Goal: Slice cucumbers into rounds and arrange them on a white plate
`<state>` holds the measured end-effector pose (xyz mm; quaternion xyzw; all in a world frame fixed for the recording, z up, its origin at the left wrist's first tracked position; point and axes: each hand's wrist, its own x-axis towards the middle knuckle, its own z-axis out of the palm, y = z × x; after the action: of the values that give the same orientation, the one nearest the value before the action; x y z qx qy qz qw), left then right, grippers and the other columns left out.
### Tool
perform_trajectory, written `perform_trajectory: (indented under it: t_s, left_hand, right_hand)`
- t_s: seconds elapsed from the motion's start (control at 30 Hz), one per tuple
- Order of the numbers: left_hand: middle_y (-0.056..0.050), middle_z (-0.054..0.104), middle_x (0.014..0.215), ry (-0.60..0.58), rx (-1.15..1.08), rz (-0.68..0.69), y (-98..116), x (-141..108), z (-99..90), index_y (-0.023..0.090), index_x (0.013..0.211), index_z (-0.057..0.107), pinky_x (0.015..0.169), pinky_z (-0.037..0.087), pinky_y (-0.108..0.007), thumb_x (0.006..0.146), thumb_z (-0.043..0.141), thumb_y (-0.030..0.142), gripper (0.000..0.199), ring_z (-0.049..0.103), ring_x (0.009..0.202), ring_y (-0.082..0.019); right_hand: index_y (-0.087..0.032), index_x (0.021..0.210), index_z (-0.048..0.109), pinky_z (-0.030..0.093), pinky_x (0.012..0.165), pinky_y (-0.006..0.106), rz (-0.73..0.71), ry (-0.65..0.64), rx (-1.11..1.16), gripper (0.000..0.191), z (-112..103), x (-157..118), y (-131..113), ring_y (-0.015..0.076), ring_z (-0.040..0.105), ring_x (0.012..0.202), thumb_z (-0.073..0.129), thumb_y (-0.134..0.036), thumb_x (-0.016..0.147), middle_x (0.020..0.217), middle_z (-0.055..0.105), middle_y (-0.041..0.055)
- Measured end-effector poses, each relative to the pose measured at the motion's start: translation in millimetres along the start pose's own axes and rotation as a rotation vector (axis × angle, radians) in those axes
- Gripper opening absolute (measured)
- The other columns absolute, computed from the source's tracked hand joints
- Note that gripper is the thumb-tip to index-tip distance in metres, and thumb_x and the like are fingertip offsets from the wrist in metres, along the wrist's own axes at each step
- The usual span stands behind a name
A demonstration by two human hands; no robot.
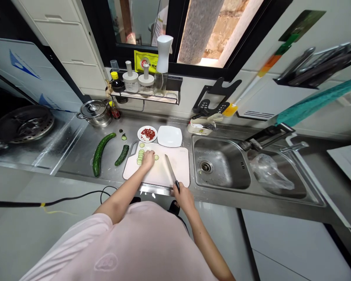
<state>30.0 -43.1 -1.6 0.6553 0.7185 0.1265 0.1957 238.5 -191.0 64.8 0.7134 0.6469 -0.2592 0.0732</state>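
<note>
On a white cutting board (172, 175), my left hand (148, 159) is closed with its fingers bent over cucumber slices. A short row of cucumber slices (140, 157) lies against its left side, and one slice (156, 157) shows by the fingertips. My right hand (183, 196) grips the black handle of a kitchen knife (170, 168), whose blade points away from me over the board's right half. Left of the board lie a shorter cut cucumber (122, 155) and a long whole cucumber (102, 154).
Behind the board stand a plate of chopped red pieces (148, 134) and a white square plate (169, 136). A double sink (222, 171) is at the right, with a plastic bag (270, 171). A lidded pot (95, 113) stands back left, below a spice rack (146, 95).
</note>
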Motion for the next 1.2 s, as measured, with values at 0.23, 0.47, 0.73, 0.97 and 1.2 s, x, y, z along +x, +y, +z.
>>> perform_trajectory:
  t_s: [0.23,0.47,0.73,0.97,1.2]
  left_hand:
    - [-0.009,0.054,0.107,0.062,-0.002,0.076,-1,-14,5.4,0.02,0.107,0.061,0.094,0.036,-0.031,0.087,0.047,0.024,0.025,0.047,0.106,-0.022]
    - [-0.008,0.059,0.101,0.035,-0.062,-0.004,4,-7,-1.2,0.019,0.096,0.062,0.091,0.038,-0.03,0.083,0.052,0.02,0.016,0.052,0.102,-0.02]
    - [0.0,0.064,0.075,0.067,-0.36,-0.1,-4,-12,6.0,0.019,0.08,0.059,0.067,0.042,-0.023,0.077,0.058,0.025,0.007,0.058,0.071,-0.012]
    - [0.0,0.065,0.073,0.073,-0.48,-0.144,-7,-35,3.5,0.019,0.078,0.06,0.066,0.045,-0.021,0.074,0.061,0.032,0.013,0.059,0.069,-0.011]
    - [0.001,0.064,0.07,0.131,-0.465,-0.205,-34,-53,-7.8,0.02,0.075,0.06,0.064,0.044,-0.021,0.072,0.062,0.035,0.015,0.058,0.065,-0.011]
  right_hand:
    - [-0.018,0.105,0.055,0.035,0.066,0.025,0.017,0.024,0.008,0.04,3,10,6,0.0206,0.063,0.087,0.027,-0.046,0.097,0.092,0.068,0.01]
    - [-0.018,0.107,0.055,0.036,0.067,0.025,0.033,-0.001,0.032,0.043,5,12,5,0.0201,0.063,0.088,0.026,-0.047,0.097,0.094,0.067,0.0104]
    - [-0.018,0.106,0.055,0.035,0.066,0.025,0.008,0.022,0.041,0.043,13,17,11,0.0207,0.063,0.086,0.026,-0.047,0.096,0.091,0.067,0.0095]
    - [-0.018,0.105,0.055,0.035,0.066,0.025,-0.001,0.027,0.03,0.043,16,20,9,0.0206,0.063,0.086,0.025,-0.049,0.096,0.091,0.067,0.0097]
    - [-0.018,0.107,0.055,0.035,0.066,0.025,0.011,0.02,0.037,0.043,16,22,10,0.0207,0.063,0.087,0.026,-0.048,0.096,0.092,0.067,0.0098]
